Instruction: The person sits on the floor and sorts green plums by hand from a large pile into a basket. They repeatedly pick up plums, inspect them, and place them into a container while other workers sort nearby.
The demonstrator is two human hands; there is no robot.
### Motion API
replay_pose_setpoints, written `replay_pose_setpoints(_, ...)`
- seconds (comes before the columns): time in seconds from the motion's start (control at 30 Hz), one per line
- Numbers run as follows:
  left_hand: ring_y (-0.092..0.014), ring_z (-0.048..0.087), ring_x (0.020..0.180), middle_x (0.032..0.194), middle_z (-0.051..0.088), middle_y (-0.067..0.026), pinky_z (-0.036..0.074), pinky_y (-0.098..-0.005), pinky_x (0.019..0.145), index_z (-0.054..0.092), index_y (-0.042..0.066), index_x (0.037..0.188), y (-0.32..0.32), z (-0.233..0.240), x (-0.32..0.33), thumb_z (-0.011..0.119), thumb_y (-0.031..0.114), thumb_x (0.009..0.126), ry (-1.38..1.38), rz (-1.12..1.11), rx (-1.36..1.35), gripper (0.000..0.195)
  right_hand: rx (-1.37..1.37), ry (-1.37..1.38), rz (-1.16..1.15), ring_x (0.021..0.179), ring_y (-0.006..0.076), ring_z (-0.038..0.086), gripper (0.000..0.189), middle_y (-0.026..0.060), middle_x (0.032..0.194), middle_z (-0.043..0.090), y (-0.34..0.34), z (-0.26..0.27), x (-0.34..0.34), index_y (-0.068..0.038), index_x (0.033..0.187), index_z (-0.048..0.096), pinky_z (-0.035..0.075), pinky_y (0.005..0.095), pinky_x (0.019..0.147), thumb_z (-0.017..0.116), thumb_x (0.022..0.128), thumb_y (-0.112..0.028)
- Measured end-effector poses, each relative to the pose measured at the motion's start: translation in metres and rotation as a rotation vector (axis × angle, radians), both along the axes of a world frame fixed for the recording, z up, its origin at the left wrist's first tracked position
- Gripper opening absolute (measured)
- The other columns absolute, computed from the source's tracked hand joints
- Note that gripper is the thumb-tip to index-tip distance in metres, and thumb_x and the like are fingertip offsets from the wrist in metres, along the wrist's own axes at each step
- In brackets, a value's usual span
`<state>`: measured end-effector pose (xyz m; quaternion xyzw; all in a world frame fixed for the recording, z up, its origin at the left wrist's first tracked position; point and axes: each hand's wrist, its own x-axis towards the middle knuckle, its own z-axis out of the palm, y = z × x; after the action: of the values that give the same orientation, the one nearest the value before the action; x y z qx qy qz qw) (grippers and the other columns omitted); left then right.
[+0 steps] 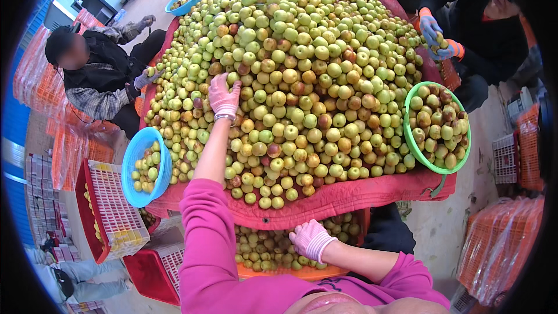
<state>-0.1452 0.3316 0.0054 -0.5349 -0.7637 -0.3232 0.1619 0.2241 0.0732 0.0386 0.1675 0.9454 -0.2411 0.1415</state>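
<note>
A big heap of green and reddish-brown jujube-like fruits [305, 96] covers a table draped in red cloth [348, 192]. My left hand [225, 94], in a pink striped glove, reaches onto the heap's left part, its fingers around a green fruit [232, 78]. My right hand [312, 240], gloved alike, is curled with its back up, over an orange crate [287, 273] of browner fruits [266, 244] below the table's near edge. Whether it holds anything is hidden. At the heap's left corner a blue plastic basket [167, 170] holds some fruits; a green basket [407, 126] full of browner fruits stands at the right.
One co-worker [109, 69] sits at the left side and another [488, 30] at the right, both gloved and handling fruits. Red and white crates [115, 209] stand on the floor at lower left. Plastic-wrapped orange crates [501, 244] are stacked at lower right. A smaller blue basket [185, 6] sits at the far left corner.
</note>
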Motion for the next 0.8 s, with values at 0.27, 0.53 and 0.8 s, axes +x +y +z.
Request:
replay_pose_setpoints(0.27,-0.027,0.057,0.111,0.119,0.062,-0.0051,0.045,-0.0391,0.098,0.065,0.017,0.115,-0.012,0.04,0.009,0.073,0.031,0.081,0.233,-0.108,-0.025,0.038,0.01,0.046,-0.03,0.079,0.0288,0.065,0.029,0.0109,0.084,0.064,-0.002,0.002,0.004,-0.009,0.094,0.064,0.047,0.0429,0.069,0.067,0.08,-0.034)
replay_pose_setpoints(0.53,-0.033,0.058,0.104,0.115,0.057,-0.0126,0.048,-0.0416,0.091,0.059,0.012,0.116,0.042,0.041,0.041,0.071,0.023,0.079,-0.157,-0.143,-0.229,0.04,-0.057,0.032,-0.077,0.08,0.0293,0.066,0.028,0.0122,0.084,0.066,0.006,-0.002,0.007,-0.009,0.092,0.064,0.047,0.0435,0.068,0.068,0.078,-0.033)
replay_pose_setpoints(0.8,-0.029,0.064,0.078,0.086,0.067,-0.0102,0.051,-0.0391,0.072,0.063,0.011,0.086,0.049,0.06,0.031,0.073,0.021,0.077,-0.422,-0.061,-0.017,0.018,-0.009,0.065,-0.084,0.08,0.0288,0.065,0.028,0.0113,0.086,0.065,-0.001,0.003,0.012,-0.009,0.092,0.064,0.046,0.0423,0.069,0.068,0.077,-0.033)
